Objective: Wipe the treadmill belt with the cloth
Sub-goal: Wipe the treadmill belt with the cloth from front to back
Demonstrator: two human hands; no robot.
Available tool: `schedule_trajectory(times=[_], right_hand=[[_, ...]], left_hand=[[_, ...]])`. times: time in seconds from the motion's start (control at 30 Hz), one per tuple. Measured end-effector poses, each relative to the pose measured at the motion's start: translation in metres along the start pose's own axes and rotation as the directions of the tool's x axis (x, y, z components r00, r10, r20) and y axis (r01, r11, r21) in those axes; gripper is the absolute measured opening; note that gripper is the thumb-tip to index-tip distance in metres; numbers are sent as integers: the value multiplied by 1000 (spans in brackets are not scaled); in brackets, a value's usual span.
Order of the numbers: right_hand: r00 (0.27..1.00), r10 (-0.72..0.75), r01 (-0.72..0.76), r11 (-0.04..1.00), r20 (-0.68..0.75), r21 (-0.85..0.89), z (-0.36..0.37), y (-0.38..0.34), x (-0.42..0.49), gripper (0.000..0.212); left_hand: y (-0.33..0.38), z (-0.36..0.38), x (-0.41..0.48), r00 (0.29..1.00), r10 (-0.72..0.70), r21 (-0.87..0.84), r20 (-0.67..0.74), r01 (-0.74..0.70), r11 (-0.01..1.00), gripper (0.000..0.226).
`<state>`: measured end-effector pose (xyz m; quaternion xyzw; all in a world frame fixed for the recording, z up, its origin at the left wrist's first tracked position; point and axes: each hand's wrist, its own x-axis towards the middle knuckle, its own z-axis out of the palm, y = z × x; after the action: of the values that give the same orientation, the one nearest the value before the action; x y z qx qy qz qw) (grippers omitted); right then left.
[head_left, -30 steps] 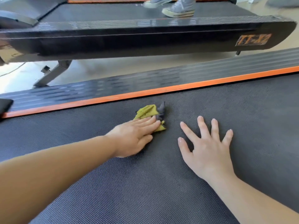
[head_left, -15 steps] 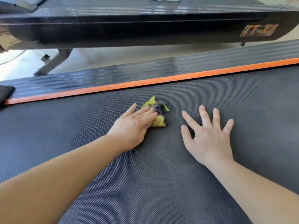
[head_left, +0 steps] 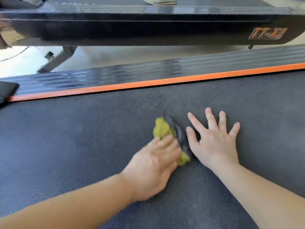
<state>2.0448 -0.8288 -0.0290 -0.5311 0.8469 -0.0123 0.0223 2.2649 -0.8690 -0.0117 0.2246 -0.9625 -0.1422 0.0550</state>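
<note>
The dark textured treadmill belt (head_left: 82, 146) fills the lower view. A crumpled yellow and grey cloth (head_left: 162, 130) lies on it near the middle. My left hand (head_left: 153, 166) presses flat on the cloth's near part with straight fingers and is motion-blurred. My right hand (head_left: 214, 142) lies flat on the belt just right of the cloth, fingers spread, its thumb close beside the cloth's grey edge.
An orange strip (head_left: 148, 84) and a ribbed black side rail (head_left: 165, 70) border the belt's far edge. Beyond a strip of floor stands a second treadmill (head_left: 148, 28), with a person's shoe (head_left: 159, 0) on its belt. A black part (head_left: 6, 91) sits at the left edge.
My left hand has dragged the cloth toward me and to the right, close against my right thumb. My right hand stays planted on the belt. The camera has shifted.
</note>
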Motion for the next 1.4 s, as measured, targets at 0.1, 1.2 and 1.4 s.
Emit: schedule_trajectory(times=[0.1, 1.2, 1.4], right_hand=[[1000, 2, -2, 1000, 10, -3, -2, 1, 1, 66], [1000, -15, 14, 999, 4, 36, 0, 4, 0, 64], [1000, -18, 23, 966, -19, 258, -8, 9, -11, 65]], left_hand=[[-21, -13, -4, 977, 176, 73, 123, -186, 980, 48], [13, -10, -45, 954, 102, 111, 281, -138, 984, 59], [50, -2, -23, 904, -408, 141, 130, 391, 910, 67]])
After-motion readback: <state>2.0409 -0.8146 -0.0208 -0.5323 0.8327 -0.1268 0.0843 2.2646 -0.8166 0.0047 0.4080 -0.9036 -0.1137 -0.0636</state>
